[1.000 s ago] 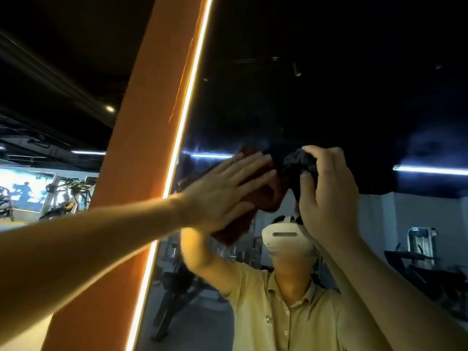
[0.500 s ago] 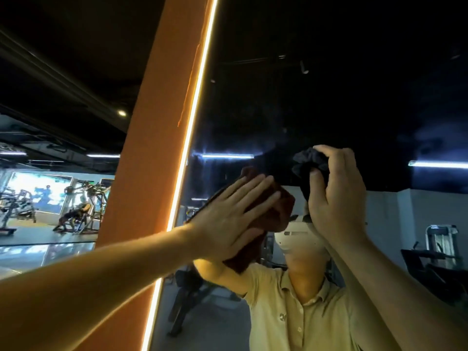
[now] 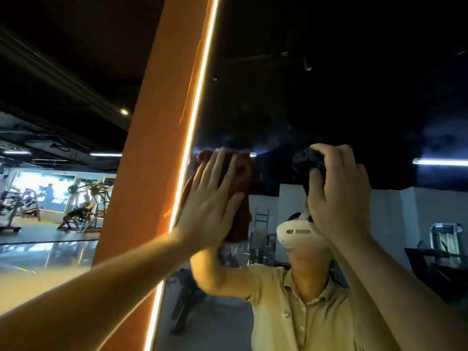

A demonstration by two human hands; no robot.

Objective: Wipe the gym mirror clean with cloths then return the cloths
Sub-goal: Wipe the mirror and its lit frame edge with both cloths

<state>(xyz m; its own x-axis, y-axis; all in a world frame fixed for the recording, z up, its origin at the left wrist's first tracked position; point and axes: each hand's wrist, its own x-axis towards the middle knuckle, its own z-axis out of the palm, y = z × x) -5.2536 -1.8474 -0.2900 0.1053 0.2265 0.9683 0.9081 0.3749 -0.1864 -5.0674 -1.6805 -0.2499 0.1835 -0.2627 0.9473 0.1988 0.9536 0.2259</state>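
Note:
The gym mirror (image 3: 342,102) fills the right of the view, dark at the top, with a person in a yellow shirt reflected low down. My left hand (image 3: 210,203) lies flat with straight, spread fingers and presses a brown cloth (image 3: 240,183) against the glass, close to the mirror's lit left edge. To its right, my right hand (image 3: 339,196) grips a bunched dark cloth (image 3: 307,159) and holds it against the mirror at about the same height. Most of the dark cloth is hidden inside the fist.
An orange pillar (image 3: 152,148) with a glowing light strip (image 3: 192,117) borders the mirror on the left. Beyond it, at far left, stand gym machines (image 3: 81,206) on a shiny floor. Reflected equipment shows at the mirror's lower right.
My left hand has slid the brown cloth left toward the lit edge and turned more upright. My right hand stays on the dark cloth at about the same spot.

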